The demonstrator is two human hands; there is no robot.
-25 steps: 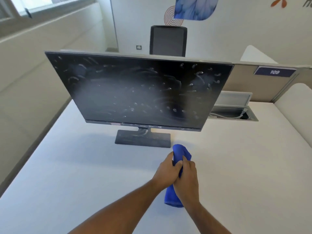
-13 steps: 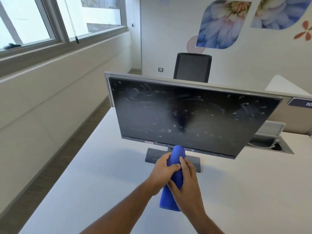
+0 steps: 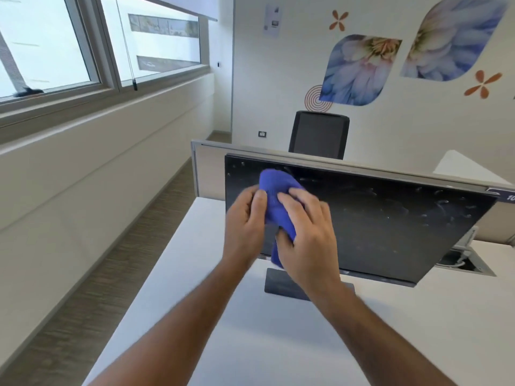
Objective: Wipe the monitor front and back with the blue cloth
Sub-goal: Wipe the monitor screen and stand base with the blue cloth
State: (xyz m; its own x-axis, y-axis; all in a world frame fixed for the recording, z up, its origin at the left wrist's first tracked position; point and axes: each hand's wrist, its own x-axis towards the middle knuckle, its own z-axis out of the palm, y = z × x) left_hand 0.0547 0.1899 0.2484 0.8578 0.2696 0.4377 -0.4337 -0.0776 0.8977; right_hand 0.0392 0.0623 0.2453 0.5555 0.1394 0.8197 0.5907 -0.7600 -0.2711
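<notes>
A black monitor [image 3: 390,224] with a smeared, spotted screen stands on its dark base [image 3: 281,282] on the white desk [image 3: 278,344]. A bunched blue cloth [image 3: 276,193] is held up in front of the screen's upper left part. My left hand [image 3: 245,227] grips the cloth from the left and my right hand [image 3: 306,235] grips it from the right. Whether the cloth touches the screen I cannot tell. The hands hide the screen's lower left corner.
A grey partition [image 3: 211,151] runs behind the monitor, with a black office chair [image 3: 319,133] beyond it. An open cable tray [image 3: 462,263] sits in the desk at the right. A window wall and a strip of floor [image 3: 83,302] lie to the left.
Both hands have lifted the blue cloth from near the monitor's base up to the screen's upper left part. The view has swung up and to the left.
</notes>
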